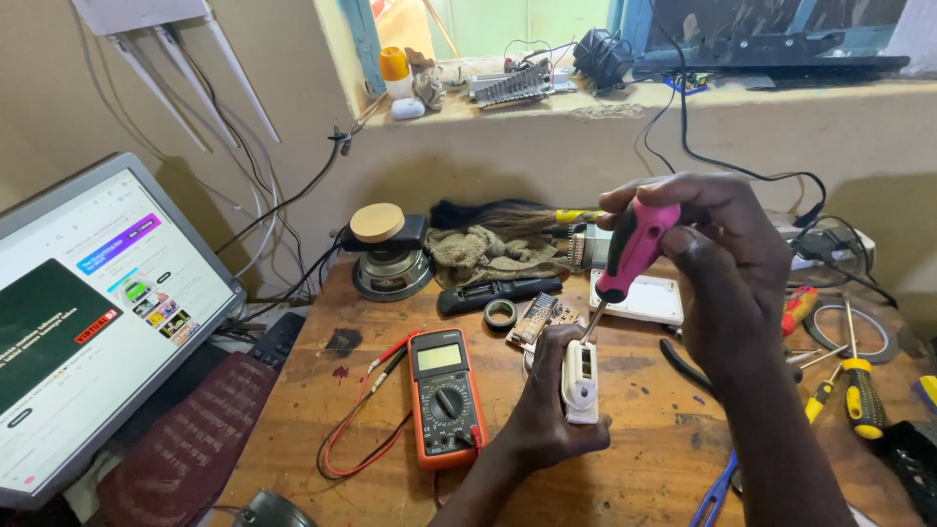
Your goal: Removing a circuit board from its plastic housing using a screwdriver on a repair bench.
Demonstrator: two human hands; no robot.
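The left hand (547,410) is closed around a small white device (580,376), held on edge above the wooden bench (644,459). The fingers wrap the far side, so only the narrow white face with a dark slot shows; what kind of device it is cannot be made out. The right hand (727,263) grips the pink handle of a screwdriver (632,252), fingers curled round its top. The thin shaft slants down to the upper end of the device, and the tip is hidden where it meets the left hand's fingers, so whether it sits in a screw cannot be told.

Just left of the device lies an orange multimeter (445,395) with red and black leads (353,429) looping off beside it. Behind the hands are a roll of black tape (501,313), a small circuit board (540,317), a black remote (498,293) and a white flat box (652,298), partly covered by the screwdriver. A speaker (390,263) with a round wooden disc on it stands near the wall, next to a crumpled rag (488,254).

To the right, yellow-handled screwdrivers (859,395) lie on the bench, partly behind the right forearm. Blue handles (717,488) at the lower edge are cut off by the frame. A monitor (98,322) at the left is cut off too. The clutter on the window ledge (683,96) is too small to tell apart.
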